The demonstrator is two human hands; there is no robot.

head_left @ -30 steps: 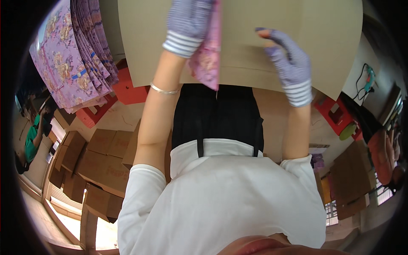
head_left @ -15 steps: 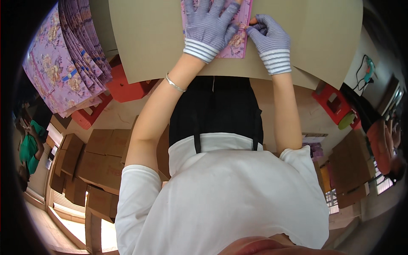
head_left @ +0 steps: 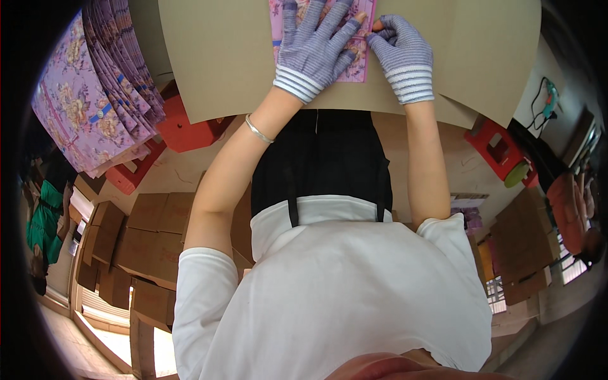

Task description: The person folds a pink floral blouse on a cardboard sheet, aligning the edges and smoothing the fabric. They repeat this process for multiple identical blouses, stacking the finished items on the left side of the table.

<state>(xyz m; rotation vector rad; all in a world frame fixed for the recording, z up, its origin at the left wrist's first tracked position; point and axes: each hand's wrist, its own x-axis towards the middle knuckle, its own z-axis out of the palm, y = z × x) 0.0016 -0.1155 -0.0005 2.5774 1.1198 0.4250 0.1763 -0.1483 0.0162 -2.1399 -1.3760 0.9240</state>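
Observation:
A flat, pink-purple piece with a flower print point(head_left: 354, 65) lies on the grey-beige board in front of me; its far end is cut off by the top of the picture. My left hand point(head_left: 311, 47), in a striped grey-purple glove with bare fingertips, rests on it with fingers spread. At the piece's right edge, my right hand point(head_left: 403, 54) in a matching glove has its fingers curled together. What they pinch, if anything, is too small to make out.
The grey-beige board point(head_left: 221, 63) covers the worktop. A stack of similar floral pieces point(head_left: 76, 101) hangs at the left, above red stools point(head_left: 190, 130). Another red stool point(head_left: 497, 149) and a teal tool with a cord point(head_left: 550, 101) are at right. Cardboard boxes point(head_left: 149, 244) stand behind; other people are at both sides.
My left hand has shifted slightly down on the floral piece, its fingers more spread. My right hand stays at the right edge, its wrist a little higher in the picture.

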